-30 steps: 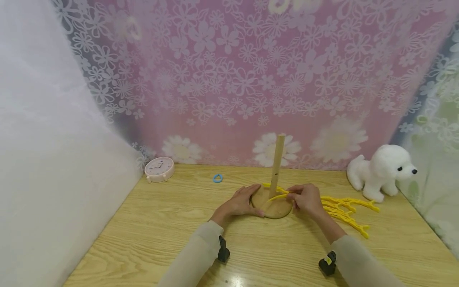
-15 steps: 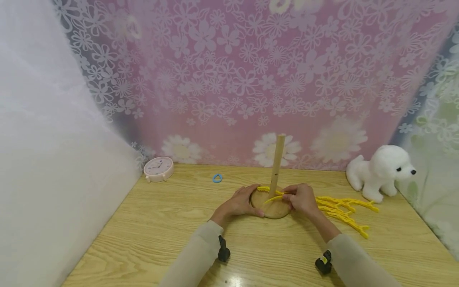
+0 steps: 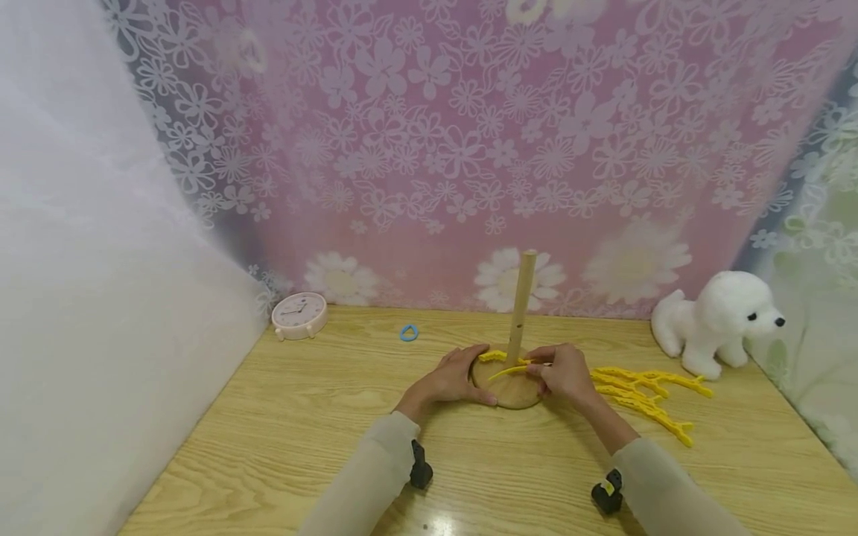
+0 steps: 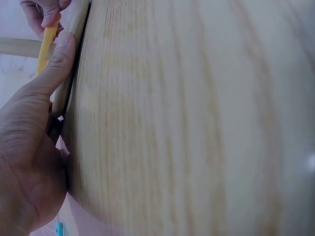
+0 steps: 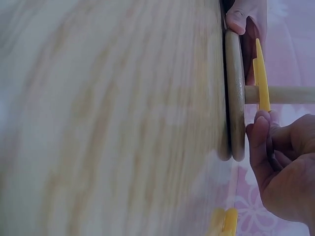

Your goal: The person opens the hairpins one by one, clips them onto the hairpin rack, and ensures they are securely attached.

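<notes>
On the counter, left hand grips wooden base, right hand pinches yellow piece — keep both level.

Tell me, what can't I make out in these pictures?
- Head view: the pinched part of the held yellow piece, hidden by the right hand.
- Head view: the numerals on the clock, too small to read.
- Left wrist view: the top of the wooden post, cut off by the left edge.
- Right wrist view: most of the other yellow pieces, cut off by the bottom edge.
</notes>
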`<action>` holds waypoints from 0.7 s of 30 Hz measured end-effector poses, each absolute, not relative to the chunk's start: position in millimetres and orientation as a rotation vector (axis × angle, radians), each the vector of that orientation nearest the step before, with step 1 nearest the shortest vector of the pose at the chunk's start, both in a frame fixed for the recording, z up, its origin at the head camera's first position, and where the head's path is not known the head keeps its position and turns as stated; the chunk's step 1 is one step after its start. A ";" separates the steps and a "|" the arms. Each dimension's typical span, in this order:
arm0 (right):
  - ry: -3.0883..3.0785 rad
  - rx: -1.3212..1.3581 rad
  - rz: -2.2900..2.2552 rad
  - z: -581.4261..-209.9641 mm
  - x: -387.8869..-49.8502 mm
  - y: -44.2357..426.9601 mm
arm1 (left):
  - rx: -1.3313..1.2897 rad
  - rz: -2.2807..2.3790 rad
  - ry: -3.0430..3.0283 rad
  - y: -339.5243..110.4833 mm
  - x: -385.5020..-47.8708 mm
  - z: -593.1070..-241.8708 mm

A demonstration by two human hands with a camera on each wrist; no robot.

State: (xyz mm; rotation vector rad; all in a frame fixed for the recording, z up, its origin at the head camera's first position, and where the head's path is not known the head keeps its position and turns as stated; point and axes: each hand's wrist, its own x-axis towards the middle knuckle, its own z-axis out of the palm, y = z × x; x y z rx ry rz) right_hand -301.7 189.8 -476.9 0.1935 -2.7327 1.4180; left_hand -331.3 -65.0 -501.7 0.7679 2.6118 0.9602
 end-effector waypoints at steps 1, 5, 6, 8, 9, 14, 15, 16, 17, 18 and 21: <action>-2.736 0.197 1.419 -476.8 -301.5 190.4 | 0.768 0.959 2.611 -64.4 -331.3 -501.5; -2.752 0.191 1.441 -475.2 -300.7 193.8 | 0.766 0.957 2.611 -64.0 -331.1 -501.5; -2.756 0.183 1.456 -474.6 -300.4 194.7 | 0.771 0.952 2.612 -64.5 -331.0 -501.4; -2.768 0.191 1.490 -473.2 -300.0 197.1 | 0.778 0.943 2.621 -65.2 -331.4 -501.2; -2.772 0.201 1.505 -472.2 -299.7 197.9 | 0.786 0.941 2.626 -65.4 -331.7 -501.2; -2.781 0.276 1.606 -469.6 -298.4 201.1 | 0.804 0.939 2.638 -66.1 -333.3 -499.4; -2.780 0.283 1.624 -468.8 -297.2 201.6 | 0.803 0.937 2.636 -66.0 -333.3 -499.3; -2.781 0.283 1.645 -468.5 -296.1 202.3 | 0.801 0.938 2.633 -65.9 -333.1 -499.2; -2.783 0.285 1.669 -467.9 -294.4 203.0 | 0.801 0.934 2.631 -65.6 -332.9 -499.3; -2.787 0.279 1.693 -467.5 -292.5 203.7 | 0.798 0.930 2.629 -65.4 -332.5 -499.5; -2.786 0.286 1.751 -466.3 -285.7 206.3 | 0.801 0.919 2.630 -64.9 -331.2 -500.1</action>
